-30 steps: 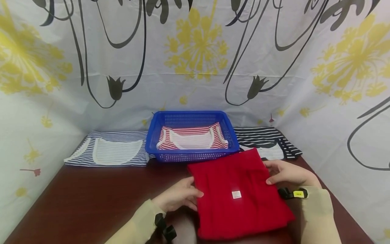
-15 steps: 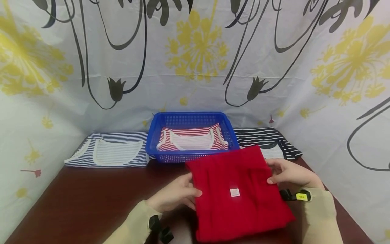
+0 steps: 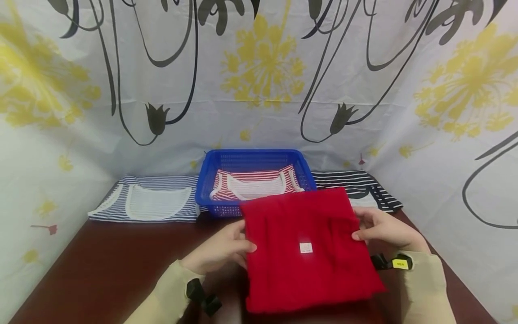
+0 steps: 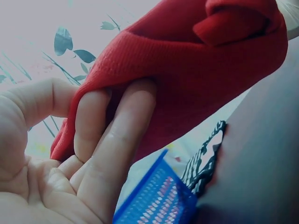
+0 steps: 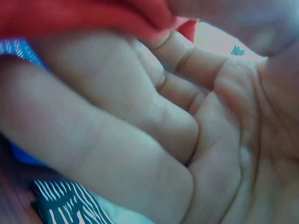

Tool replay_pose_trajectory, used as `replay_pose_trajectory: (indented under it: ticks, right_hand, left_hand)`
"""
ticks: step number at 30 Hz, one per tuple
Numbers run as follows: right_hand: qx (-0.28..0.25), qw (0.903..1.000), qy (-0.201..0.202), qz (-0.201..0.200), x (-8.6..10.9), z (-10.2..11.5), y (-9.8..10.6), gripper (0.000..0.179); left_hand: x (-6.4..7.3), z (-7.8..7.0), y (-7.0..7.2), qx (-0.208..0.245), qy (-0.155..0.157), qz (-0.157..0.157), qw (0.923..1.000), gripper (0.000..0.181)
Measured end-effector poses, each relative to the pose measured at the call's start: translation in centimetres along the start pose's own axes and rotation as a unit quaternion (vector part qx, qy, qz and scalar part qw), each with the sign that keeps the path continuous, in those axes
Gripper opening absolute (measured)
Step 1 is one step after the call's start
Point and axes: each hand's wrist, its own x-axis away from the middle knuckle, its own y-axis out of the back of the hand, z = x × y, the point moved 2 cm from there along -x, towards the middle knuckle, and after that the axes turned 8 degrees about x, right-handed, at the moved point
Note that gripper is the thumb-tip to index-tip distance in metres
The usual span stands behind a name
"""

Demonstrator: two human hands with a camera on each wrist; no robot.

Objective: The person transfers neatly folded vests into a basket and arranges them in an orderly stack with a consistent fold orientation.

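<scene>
A folded red garment with a small white label is held up between both hands, in front of the blue basket. My left hand pinches its left edge, thumb on the near face and fingers behind. In the left wrist view the fingers reach under the red cloth. At the opposite edge my right hand pinches the garment the same way. The right wrist view shows the red cloth between the thumb and the fingers. The blue plastic basket holds a folded red-and-white striped garment.
A folded blue-and-white striped garment lies left of the basket. To its right is a black-and-white striped one, partly covered by the red garment. All stand on a dark brown table, with a flower-printed curtain behind and at both sides.
Both hands have lifted the red garment a little and shifted it left and toward the basket. It now covers part of the basket's front rim. The grip looks unchanged.
</scene>
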Motion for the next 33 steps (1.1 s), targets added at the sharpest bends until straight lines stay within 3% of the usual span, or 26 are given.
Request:
replay_pose_trajectory:
  ticks: [6,8,15,21,26,33]
  right_hand:
    - [-0.011,0.9996,-0.015,-0.021,-0.7,1.5,-0.1,0.044]
    - [-0.036,0.9985,-0.031,-0.029,-1.1,2.0,-0.3,0.043]
    - [0.06,0.9932,-0.038,-0.093,-3.8,3.4,0.0,0.036]
    - [0.066,0.9853,-0.061,-0.146,-6.4,4.5,0.5,0.034]
    - [0.071,0.9754,-0.083,-0.191,-8.3,5.6,1.2,0.04]
    - [0.042,0.9686,-0.089,-0.228,-10.8,7.1,2.5,0.049]
  left_hand:
    - [0.1,-2.0,0.7,-0.052,-0.018,-0.013,0.9984,0.048]
    - [0.1,-2.7,1.0,-0.072,-0.026,-0.016,0.997,0.05]
    - [-0.1,-5.0,2.8,-0.117,-0.044,-0.043,0.9912,0.049]
    - [-0.4,-7.3,4.6,-0.133,-0.049,-0.076,0.987,0.065]
    - [-0.8,-9.4,5.7,-0.152,-0.047,-0.1,0.9822,0.049]
    - [-1.8,-12.4,7.2,-0.191,-0.045,-0.127,0.9724,0.027]
